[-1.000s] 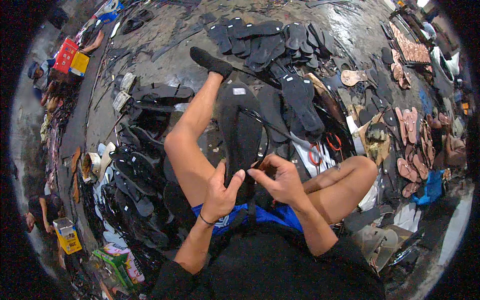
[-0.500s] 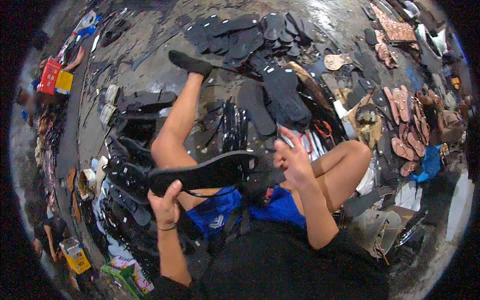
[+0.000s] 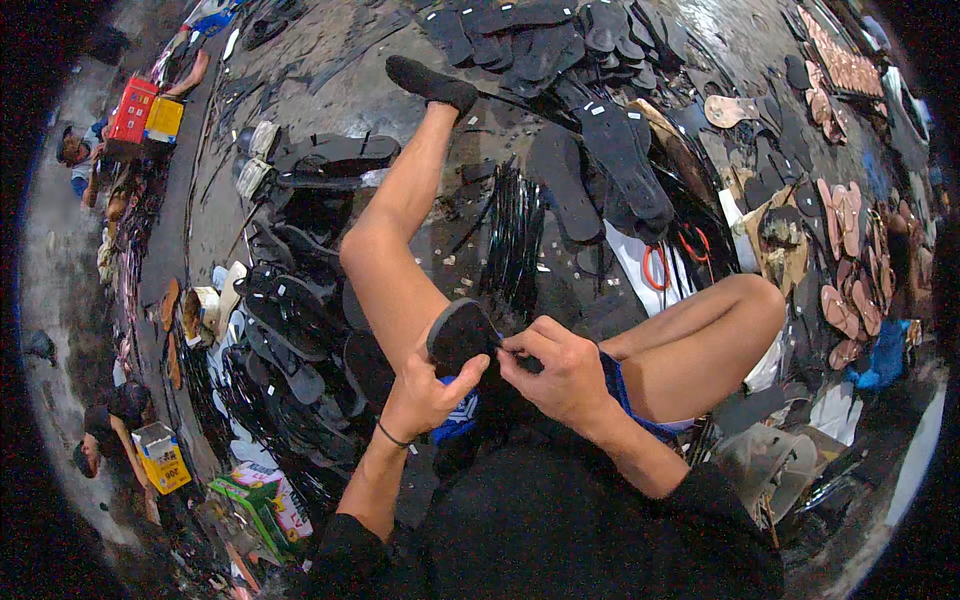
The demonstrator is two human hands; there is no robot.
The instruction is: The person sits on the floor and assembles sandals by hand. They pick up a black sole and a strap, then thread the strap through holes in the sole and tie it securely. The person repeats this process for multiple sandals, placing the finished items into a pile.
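At eleven o'clock from our right hand, the black sandal sole sits pinched by its fingers. Our left hand curls closed beneath it; the sole is dark, rounded, matte.

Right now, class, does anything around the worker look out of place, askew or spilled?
Nothing looks damaged or spilled. Both hands, left hand and right hand, grip a black sole over the lap. The floor is cluttered: black soles lie in loose overlapping heaps, and small pale scraps are scattered between them.

Black soles heaped ahead; brown soles right; red box, yellow box — left.
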